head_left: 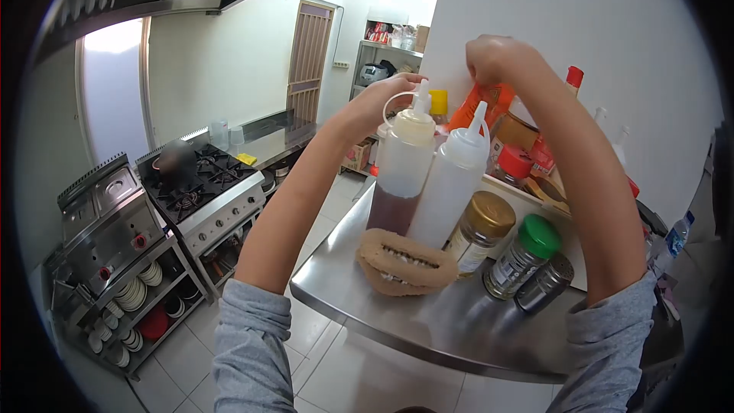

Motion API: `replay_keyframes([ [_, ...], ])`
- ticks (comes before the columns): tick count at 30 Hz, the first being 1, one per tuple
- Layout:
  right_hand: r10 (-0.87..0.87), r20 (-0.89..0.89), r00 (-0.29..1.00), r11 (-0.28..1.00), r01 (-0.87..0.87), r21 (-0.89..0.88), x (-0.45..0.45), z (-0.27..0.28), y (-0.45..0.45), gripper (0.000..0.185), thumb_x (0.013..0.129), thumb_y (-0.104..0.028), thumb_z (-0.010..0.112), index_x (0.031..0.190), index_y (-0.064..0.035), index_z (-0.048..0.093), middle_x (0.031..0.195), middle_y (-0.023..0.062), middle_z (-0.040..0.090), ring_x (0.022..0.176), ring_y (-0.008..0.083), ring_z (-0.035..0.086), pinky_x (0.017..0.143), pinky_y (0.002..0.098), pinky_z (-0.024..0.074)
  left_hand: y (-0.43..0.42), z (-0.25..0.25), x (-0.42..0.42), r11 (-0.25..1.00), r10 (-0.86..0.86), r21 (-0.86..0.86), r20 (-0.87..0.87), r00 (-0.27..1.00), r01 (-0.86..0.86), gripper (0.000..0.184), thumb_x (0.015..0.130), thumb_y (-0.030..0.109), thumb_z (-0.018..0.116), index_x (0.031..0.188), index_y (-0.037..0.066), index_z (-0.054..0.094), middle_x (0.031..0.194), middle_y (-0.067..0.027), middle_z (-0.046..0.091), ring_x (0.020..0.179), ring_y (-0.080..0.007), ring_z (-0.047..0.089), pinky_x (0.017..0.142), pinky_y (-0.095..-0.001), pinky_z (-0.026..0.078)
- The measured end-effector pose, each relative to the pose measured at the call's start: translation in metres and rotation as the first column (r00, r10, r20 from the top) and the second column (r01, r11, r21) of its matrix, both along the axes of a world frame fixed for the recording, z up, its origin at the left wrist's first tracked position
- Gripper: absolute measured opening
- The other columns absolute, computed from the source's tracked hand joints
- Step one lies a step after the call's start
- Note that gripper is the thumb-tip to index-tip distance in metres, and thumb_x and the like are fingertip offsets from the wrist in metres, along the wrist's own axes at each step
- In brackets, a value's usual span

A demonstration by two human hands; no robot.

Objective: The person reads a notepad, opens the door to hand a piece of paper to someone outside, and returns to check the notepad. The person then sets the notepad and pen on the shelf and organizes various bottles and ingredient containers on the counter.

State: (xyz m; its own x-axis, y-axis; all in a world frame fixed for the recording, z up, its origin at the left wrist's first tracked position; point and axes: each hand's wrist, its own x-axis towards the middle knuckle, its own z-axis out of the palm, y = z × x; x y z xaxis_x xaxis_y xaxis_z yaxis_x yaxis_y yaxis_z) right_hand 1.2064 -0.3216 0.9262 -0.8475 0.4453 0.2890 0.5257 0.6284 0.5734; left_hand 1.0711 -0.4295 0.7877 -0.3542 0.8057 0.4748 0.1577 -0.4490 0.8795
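Observation:
My right hand [498,60] is closed at the top of a crinkled orange packet [483,105], behind the bottles. My left hand [388,98] reaches behind a squeeze bottle half full of dark liquid [399,176]. Its visible fingers look stretched out, though the bottle hides part of them. A bottle with a yellow cap [438,102] is close to those fingers. Beside the dark squeeze bottle stands a whitish squeeze bottle [451,187]. In front lie a tan fuzzy pouch-like item [405,264], a gold-capped jar [483,229], a green-capped jar [524,256] and a dark shaker [545,283].
Everything near me is on a steel table [428,329]. A red-capped jar [514,162] and other bottles sit in a bin at the back, against a white wall. To the left are a gas stove [202,191] and a shelf with stacked plates [131,294].

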Motion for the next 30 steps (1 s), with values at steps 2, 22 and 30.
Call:
replay_keyframes([
  [2,-0.005,-0.031,1.0,1.0,0.005,0.016,0.009,0.014,0.011,0.023,0.065,-0.006,0.072,0.087,-0.0097,0.071,0.092,0.0093,0.068,0.088,0.0252,0.065,0.072,0.0374,0.0533,0.018,0.005,-0.012,0.998,-0.061,0.013,-0.147,0.987,0.063,0.042,0.093,0.023,0.054,0.13,0.003,0.049,0.116,-0.0093,0.058,0.104,-0.0135,0.059,0.082,-0.0262,0.051],
  [22,0.348,-0.322,0.88,0.937,-0.328,0.117,-0.005,0.042,0.015,0.023,0.073,-0.003,0.06,0.094,-0.0079,0.066,0.094,0.0119,0.067,0.09,0.0276,0.063,0.075,0.037,0.0513,-0.012,0.019,0.0,0.99,-0.136,-0.091,-0.48,0.867,0.105,0.051,0.093,0.042,0.045,0.113,-0.002,0.059,0.103,-0.0154,0.065,0.094,-0.0183,0.063,0.077,-0.0253,0.05],
  [30,0.408,-0.141,0.902,0.913,-0.406,0.047,-0.003,0.031,0.004,0.025,0.073,0.005,0.053,0.088,-0.0089,0.068,0.095,0.0105,0.066,0.088,0.0252,0.063,0.071,0.0354,0.0514,-0.032,0.041,-0.003,0.761,0.613,0.199,-0.532,0.584,-0.617,0.038,0.089,0.036,0.059,0.11,0.006,0.066,0.097,-0.0079,0.067,0.097,-0.0155,0.061,0.086,-0.0281,0.048],
])
